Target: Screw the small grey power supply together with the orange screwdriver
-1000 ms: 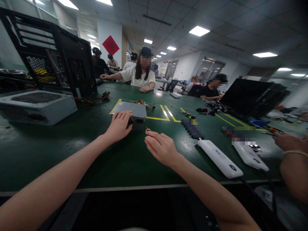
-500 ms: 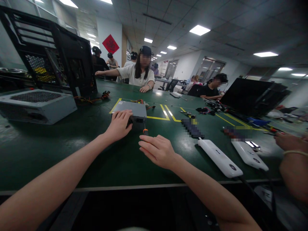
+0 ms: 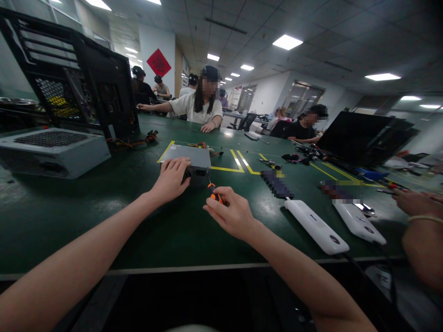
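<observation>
A grey computer power supply (image 3: 196, 156) lies on the green table (image 3: 145, 244), partly over the yellow tape lines. My left hand (image 3: 173, 180) grips its near left side, fingers over the top edge and thumb hidden behind. In my right hand (image 3: 233, 213) is a screwdriver (image 3: 215, 195) with an orange and black handle, pinched between thumb and fingers. Its thin shaft points away from me, and the tip meets the power supply's near right corner. Whether it sits in a screw is too small to tell.
On the left stand a second power supply (image 3: 55, 150) and an open black computer case (image 3: 86, 83). White power banks (image 3: 316, 226) with cables lie at right. A co-worker's hand (image 3: 417, 203) is at the far right. Another person (image 3: 202, 103) sits across the table.
My right hand's fingers have shifted and rolled around the screwdriver handle, so more of its orange grip shows. My left hand and the power supply have stayed in place.
</observation>
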{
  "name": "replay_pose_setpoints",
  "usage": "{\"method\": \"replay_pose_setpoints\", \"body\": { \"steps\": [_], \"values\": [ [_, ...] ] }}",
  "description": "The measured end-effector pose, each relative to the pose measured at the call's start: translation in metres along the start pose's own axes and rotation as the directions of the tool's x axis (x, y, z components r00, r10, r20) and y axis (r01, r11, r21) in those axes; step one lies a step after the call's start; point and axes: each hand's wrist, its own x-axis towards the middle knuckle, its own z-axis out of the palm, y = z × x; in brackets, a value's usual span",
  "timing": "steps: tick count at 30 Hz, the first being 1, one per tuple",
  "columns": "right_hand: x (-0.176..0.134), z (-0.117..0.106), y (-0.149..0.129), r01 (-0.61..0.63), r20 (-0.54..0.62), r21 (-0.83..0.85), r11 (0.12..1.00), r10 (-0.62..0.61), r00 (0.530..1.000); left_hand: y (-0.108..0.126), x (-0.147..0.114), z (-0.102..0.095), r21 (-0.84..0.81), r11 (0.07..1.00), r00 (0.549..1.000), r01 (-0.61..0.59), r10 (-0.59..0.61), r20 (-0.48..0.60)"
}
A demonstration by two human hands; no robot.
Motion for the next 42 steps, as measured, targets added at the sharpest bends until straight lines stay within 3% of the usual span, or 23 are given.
{"method": "replay_pose_setpoints", "body": {
  "steps": [7,12,18,25,31,36,42],
  "values": [
    [-0.0029,0.002,-0.0019,-0.019,0.117,0.203,0.979,-0.005,0.993,-0.0001,-0.0002,0.0003,-0.018,1.0,1.0,-0.003,0.003,-0.005],
    [-0.0008,0.0033,-0.0002,0.022,0.05,0.077,0.997,-0.026,0.998,-0.0011,0.0001,0.0013,-0.033,0.999,1.0,0.01,-0.01,0.001],
    [0.001,0.001,0.0033,-0.032,0.016,-0.063,0.998,0.033,0.999,0.0001,0.0003,-0.0018,-0.04,0.999,1.0,0.007,-0.006,0.017],
    [-0.0008,0.0035,0.0016,-0.053,0.145,0.154,0.987,0.031,0.989,0.0002,0.0004,-0.0015,-0.052,0.998,1.0,0.02,-0.019,0.02],
    [0.0028,-0.0017,-0.0006,-0.12,0.252,0.371,0.921,0.024,0.967,-0.0008,0.0002,0.0006,-0.02,1.0,1.0,0.007,-0.007,0.01],
    [0.0029,0.0012,0.0,-0.034,0.23,0.373,0.927,-0.057,0.971,0.0005,0.0001,-0.0007,-0.013,1.0,1.0,-0.001,0.001,0.005],
    [0.0013,0.0015,-0.001,-0.107,0.272,0.403,0.909,-0.007,0.962,0.0006,0.0005,-0.0017,-0.031,1.0,1.0,-0.001,0.001,0.007]
  ]
}}
